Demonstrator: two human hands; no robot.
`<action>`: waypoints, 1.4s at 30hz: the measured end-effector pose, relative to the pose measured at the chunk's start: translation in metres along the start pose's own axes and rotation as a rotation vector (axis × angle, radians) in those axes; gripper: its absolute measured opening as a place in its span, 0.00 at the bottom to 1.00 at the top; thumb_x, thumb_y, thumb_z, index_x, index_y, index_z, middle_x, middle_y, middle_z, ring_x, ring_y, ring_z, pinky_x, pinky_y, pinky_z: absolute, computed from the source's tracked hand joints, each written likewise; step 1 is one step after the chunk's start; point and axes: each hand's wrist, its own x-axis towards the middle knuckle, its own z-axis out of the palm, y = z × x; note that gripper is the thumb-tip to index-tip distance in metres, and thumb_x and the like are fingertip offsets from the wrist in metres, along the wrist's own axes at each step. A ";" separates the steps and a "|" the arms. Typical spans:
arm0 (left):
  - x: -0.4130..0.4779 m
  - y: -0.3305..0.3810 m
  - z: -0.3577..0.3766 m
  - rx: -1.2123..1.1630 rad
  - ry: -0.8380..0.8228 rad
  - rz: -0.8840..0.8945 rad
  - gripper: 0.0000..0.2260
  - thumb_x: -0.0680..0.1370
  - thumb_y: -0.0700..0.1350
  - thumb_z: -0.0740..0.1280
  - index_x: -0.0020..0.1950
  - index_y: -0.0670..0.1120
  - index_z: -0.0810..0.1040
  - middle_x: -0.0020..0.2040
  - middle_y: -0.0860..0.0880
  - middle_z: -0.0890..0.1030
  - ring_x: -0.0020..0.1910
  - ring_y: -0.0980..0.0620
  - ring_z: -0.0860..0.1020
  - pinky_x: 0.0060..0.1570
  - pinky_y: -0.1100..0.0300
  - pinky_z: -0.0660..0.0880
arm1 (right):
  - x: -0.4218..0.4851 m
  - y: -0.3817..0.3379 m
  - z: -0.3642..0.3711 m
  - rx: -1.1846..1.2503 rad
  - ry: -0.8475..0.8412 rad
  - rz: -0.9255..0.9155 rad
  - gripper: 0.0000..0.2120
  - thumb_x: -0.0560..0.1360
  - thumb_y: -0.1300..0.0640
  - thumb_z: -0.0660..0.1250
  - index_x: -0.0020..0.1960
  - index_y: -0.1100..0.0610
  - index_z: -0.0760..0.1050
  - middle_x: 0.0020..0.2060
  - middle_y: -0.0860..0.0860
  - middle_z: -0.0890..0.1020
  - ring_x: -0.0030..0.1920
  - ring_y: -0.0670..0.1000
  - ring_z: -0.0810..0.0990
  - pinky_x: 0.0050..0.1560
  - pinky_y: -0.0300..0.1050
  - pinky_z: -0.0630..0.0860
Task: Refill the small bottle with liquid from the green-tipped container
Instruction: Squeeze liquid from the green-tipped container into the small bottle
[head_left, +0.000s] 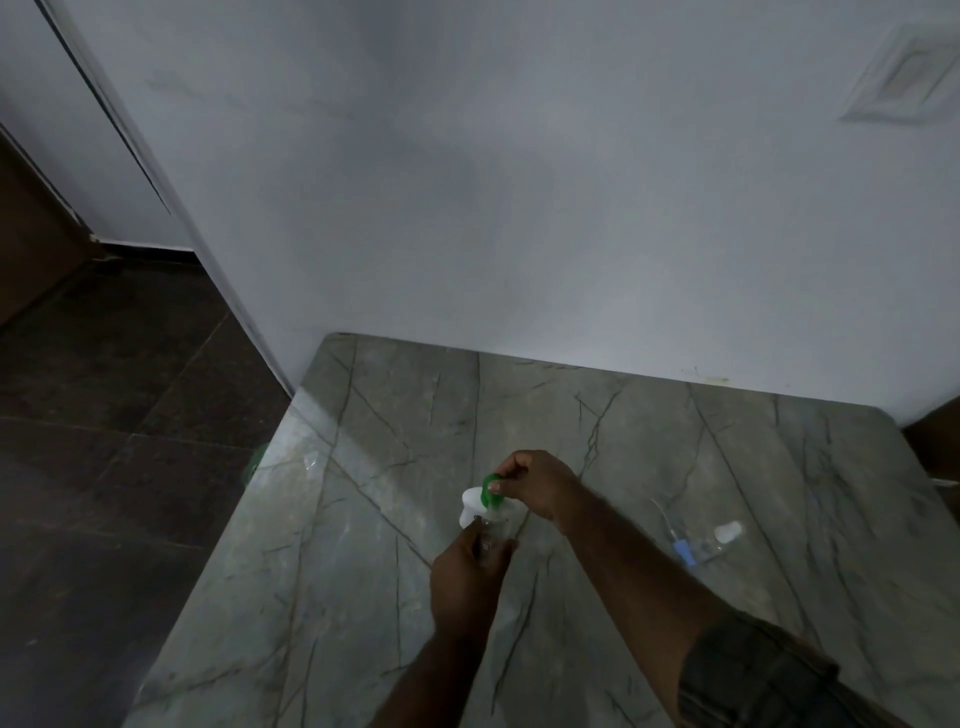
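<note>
**Green tip in hand, pour not yet begun**

Right hand (540, 486): fingers curled, thumb and forefinger pinching the green tip (488, 493) of the green-tipped container (475, 506). Left hand (465, 577) is closed round the container's clear lower body just beneath. Whether it rests on the worktop (675, 441) or is held above it, cannot tell.

This reads as the opening step, with the tip being twisted or pulled. Whether it is loose yet is unclear.

To the right, well apart, the clear small bottle (706, 545) appears to lie on its side near a white cap (728, 532). It is blurred, so the state of its mouth is uncertain.

The next move calls for freeing the tip, standing the bottle up, then aiming at a narrow neck.
</note>
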 end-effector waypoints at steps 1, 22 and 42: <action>0.000 -0.001 0.000 0.000 -0.003 -0.003 0.20 0.73 0.59 0.72 0.61 0.52 0.79 0.40 0.59 0.81 0.38 0.65 0.78 0.36 0.74 0.70 | 0.000 0.001 0.001 -0.010 0.004 -0.002 0.12 0.70 0.54 0.75 0.51 0.58 0.81 0.48 0.53 0.84 0.49 0.51 0.81 0.49 0.44 0.75; 0.002 -0.004 -0.001 0.023 -0.040 0.021 0.13 0.75 0.59 0.69 0.55 0.53 0.81 0.38 0.57 0.82 0.36 0.63 0.79 0.34 0.71 0.71 | 0.006 0.007 0.003 -0.130 0.024 -0.073 0.13 0.70 0.52 0.75 0.50 0.58 0.81 0.48 0.53 0.83 0.44 0.47 0.77 0.43 0.41 0.70; 0.001 -0.003 0.001 -0.011 -0.046 0.021 0.09 0.75 0.59 0.70 0.49 0.55 0.80 0.37 0.58 0.82 0.35 0.64 0.79 0.33 0.72 0.68 | 0.009 0.009 0.004 -0.139 0.018 -0.058 0.14 0.70 0.51 0.75 0.50 0.59 0.81 0.49 0.53 0.83 0.45 0.49 0.79 0.43 0.40 0.71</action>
